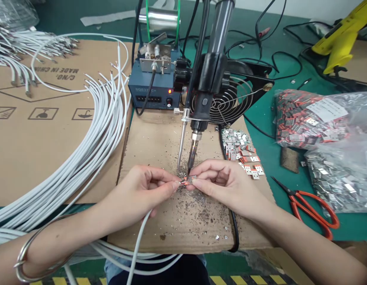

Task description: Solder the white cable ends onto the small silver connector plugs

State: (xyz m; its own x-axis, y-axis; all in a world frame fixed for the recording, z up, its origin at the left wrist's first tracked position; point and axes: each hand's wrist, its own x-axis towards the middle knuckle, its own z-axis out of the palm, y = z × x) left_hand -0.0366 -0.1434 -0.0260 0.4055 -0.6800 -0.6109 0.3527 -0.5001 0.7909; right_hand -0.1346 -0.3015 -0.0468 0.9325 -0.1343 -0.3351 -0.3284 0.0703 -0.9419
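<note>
Under the tip of the soldering iron (191, 152), my two hands meet at the middle of the cardboard. My left hand (155, 188) pinches the end of a white cable (139, 241), which hangs down below it. Between thumb and fingers, my right hand (221, 182) holds a small metal USB connector (192, 179) with an orange-red part, against the cable end. The thin solder feed tube (181, 148) comes down just left of the iron. Fingertips partly hide the joint.
A blue solder station (153, 89) and a round fan grille (221, 103) stand behind. Loose connectors (245, 152) lie right of the iron, beyond them bagged connectors (310, 118) and orange-handled scissors (314, 209). Bundled white cables (103, 134) curve along the left.
</note>
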